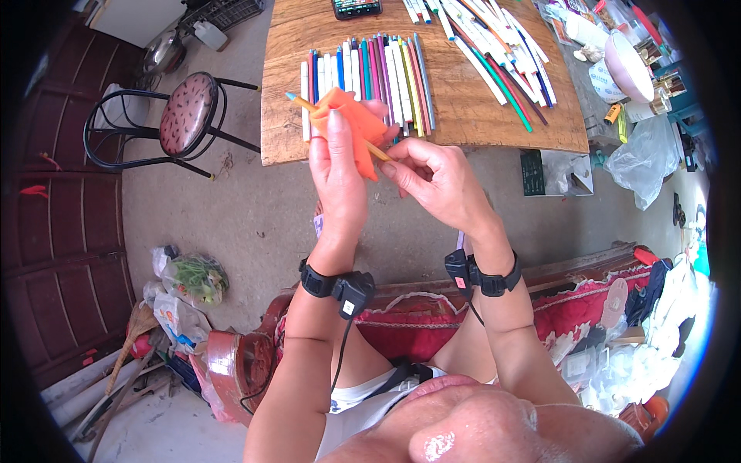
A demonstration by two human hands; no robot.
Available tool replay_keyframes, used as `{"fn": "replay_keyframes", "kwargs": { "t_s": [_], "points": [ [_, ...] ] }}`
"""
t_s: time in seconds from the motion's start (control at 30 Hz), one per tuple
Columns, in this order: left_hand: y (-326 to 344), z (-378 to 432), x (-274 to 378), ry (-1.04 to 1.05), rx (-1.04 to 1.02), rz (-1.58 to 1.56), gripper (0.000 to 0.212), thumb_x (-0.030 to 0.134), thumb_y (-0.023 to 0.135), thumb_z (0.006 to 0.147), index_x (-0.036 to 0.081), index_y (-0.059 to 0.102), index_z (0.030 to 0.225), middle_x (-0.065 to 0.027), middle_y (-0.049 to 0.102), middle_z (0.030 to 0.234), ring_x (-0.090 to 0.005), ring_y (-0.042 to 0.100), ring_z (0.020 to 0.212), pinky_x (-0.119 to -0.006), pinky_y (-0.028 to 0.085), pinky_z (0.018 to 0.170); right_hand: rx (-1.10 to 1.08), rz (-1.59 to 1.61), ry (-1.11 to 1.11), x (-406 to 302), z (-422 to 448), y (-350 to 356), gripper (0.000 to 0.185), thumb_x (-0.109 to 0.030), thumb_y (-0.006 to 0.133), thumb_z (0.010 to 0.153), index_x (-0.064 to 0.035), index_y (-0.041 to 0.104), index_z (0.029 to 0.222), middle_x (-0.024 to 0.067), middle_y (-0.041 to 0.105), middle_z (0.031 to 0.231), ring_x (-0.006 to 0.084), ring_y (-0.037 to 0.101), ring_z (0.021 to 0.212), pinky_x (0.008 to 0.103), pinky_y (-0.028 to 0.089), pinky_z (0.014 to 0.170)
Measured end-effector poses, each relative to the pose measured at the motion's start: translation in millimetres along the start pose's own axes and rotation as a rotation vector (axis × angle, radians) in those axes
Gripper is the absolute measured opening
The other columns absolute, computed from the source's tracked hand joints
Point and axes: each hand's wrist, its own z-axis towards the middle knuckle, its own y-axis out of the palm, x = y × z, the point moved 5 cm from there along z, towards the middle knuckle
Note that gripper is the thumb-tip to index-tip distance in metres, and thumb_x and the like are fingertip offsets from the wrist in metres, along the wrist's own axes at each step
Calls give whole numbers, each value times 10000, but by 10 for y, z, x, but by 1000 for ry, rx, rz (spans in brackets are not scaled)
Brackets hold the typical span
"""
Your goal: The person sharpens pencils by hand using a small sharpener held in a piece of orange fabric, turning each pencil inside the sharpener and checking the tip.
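Observation:
My left hand [341, 156] holds an orange cloth [350, 124] folded around a yellow-brown pencil [379, 152] above the near edge of the wooden table [492, 136]. One end of the pencil, with a light blue tip, sticks out at the upper left of the cloth. The thumb and fingertips of my right hand [434, 173] pinch its other end. Behind my hands lies a row of coloured pencils and white markers [353, 69], side by side. Farther right on the table is a loose pile of markers and pencils [509, 52], pointing in various directions.
A phone [357, 7] lies at the table's far edge. A round-seated metal chair [188, 116] stands to the left. At the right are a pink bowl [630, 66], plastic bags [645, 159] and an open box [573, 173]. A bag of green vegetables [200, 279] sits on the floor.

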Motion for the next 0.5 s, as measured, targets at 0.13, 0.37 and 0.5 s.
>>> {"fn": "replay_keyframes", "kwargs": {
  "t_s": [0.13,0.37,0.5],
  "points": [
    [86,-51,-115,-7,-153,83,390,340,416,1038,27,474,1263,-120,642,1076,-172,629,940,-299,530,781,66,63,-44,32,9,-26,122,-105,634,907,13,651,934,80,627,648,126,602,572,283,472,548],
    [61,-10,-10,18,-64,62,388,350,421,1035,35,470,1257,-111,636,1082,-151,630,925,-301,556,761,38,33,-20,14,3,-8,140,-119,663,889,12,660,939,108,657,692,147,623,581,292,476,551],
    [-17,35,46,47,5,-66,383,344,419,1036,33,470,1253,-120,621,1096,-177,631,979,-376,574,833,24,-28,-11,-12,2,-12,144,-123,672,882,10,667,936,113,663,711,154,630,583,296,476,551]
  ]
}}
